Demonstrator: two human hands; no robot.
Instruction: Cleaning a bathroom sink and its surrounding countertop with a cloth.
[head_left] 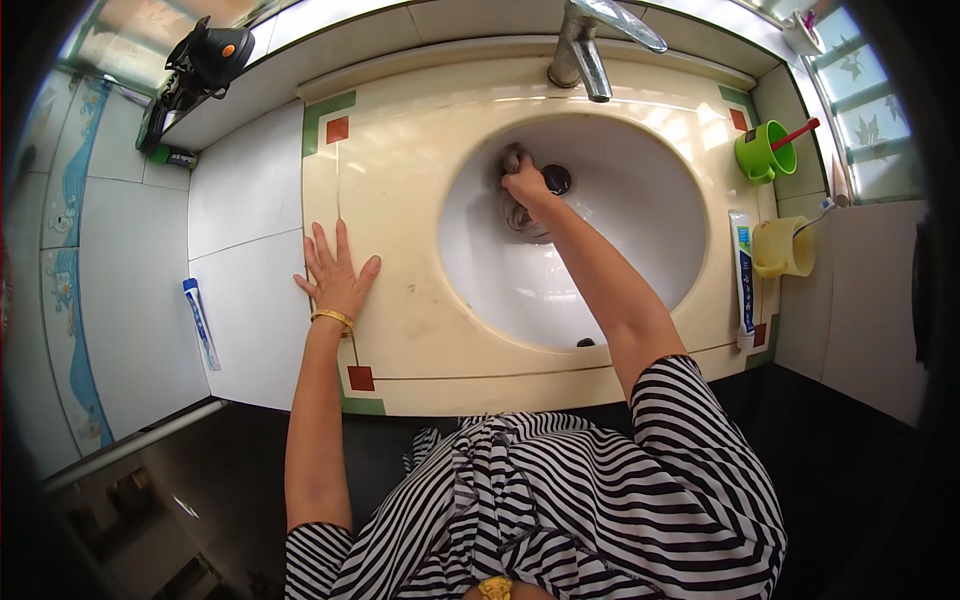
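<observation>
1. The right hand [528,182] reaches into the white sink [630,230], its fingers clamped on a crumpled greyish wad [522,218]; some fingertips are hidden.
2. The wad lies against the left part of the basin, just left of the black drain [556,180]; its exact material is hard to tell.
3. The left hand [340,288] rests palm down on the cream bench [395,200], left of the sink, its fingers spread apart; a yellow bracelet [333,317] circles the wrist.
4. A chrome faucet [578,55] stands at the far side of the sink.
5. Right of the sink lies a toothpaste tube [743,275], beside a yellow cup [790,247] holding a toothbrush [814,218].
6. Farther back on the right, a green cup [757,152] holds a red-handled item [797,134].
</observation>
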